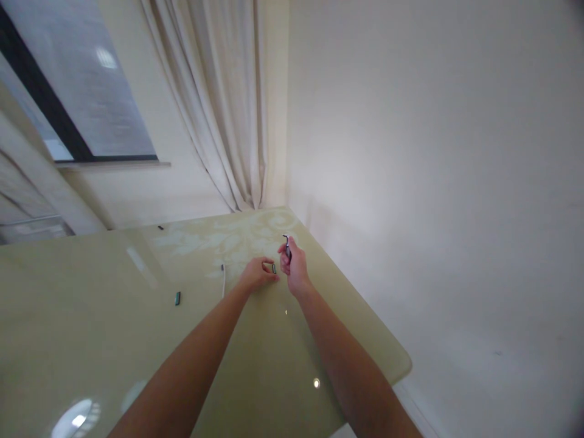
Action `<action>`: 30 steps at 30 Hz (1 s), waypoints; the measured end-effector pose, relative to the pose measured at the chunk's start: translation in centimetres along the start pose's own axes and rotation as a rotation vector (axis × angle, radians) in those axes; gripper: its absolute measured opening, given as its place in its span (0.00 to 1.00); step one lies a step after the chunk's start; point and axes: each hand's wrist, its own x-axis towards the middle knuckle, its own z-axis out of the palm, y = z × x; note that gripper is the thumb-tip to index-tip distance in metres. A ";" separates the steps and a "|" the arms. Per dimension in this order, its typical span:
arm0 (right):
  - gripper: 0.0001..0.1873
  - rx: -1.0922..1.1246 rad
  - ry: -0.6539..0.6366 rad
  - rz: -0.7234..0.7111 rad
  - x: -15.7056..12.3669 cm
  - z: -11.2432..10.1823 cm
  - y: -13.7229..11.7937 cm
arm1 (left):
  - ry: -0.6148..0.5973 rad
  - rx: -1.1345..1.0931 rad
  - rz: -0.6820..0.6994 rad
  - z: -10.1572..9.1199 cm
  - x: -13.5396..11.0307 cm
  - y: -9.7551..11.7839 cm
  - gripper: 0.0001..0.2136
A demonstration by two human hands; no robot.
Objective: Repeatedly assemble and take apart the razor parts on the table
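Observation:
My left hand (pixel 258 274) is closed at the fingertips around a small dark cylinder with a pale band (pixel 274 268), low over the tabletop. Just right of it, my right hand (pixel 294 266) is wrapped round a dark, shiny handheld tool (pixel 288 248). The tool's thin tip bends to the left above my fist. Its exact kind is too small to make out. The hands are close together, and the two objects do not touch. Left of my left wrist lies a thin white stick with a dark end (pixel 223 280), partly behind my forearm.
A glossy pale green table (pixel 114 328) runs up to the wall (pixel 410 182) on the right. On it are a small dark green block (pixel 177 298) and, toward the back edge, a small black piece (pixel 160 227). Curtains (pixel 228 121) hang behind.

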 end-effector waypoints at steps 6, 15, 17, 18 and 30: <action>0.29 -0.054 -0.008 0.066 -0.6 0.4 0.6 | 0.099 0.047 0.069 -2.0 -4.7 0.6 0.25; 0.32 -0.269 -0.297 0.121 -4.0 3.1 2.9 | 0.465 0.346 -0.221 -15.3 -14.4 -12.7 0.33; 0.32 -0.266 -0.321 0.152 -4.8 3.4 3.1 | 0.392 0.413 -0.279 -16.0 -15.1 -13.9 0.33; 0.32 -0.268 -0.327 0.166 -5.1 3.5 3.1 | 0.360 0.433 -0.289 -15.9 -15.2 -13.9 0.32; 0.26 -0.199 -0.411 0.415 -7.5 4.2 3.7 | 0.518 0.082 0.126 -11.8 -15.6 -7.6 0.19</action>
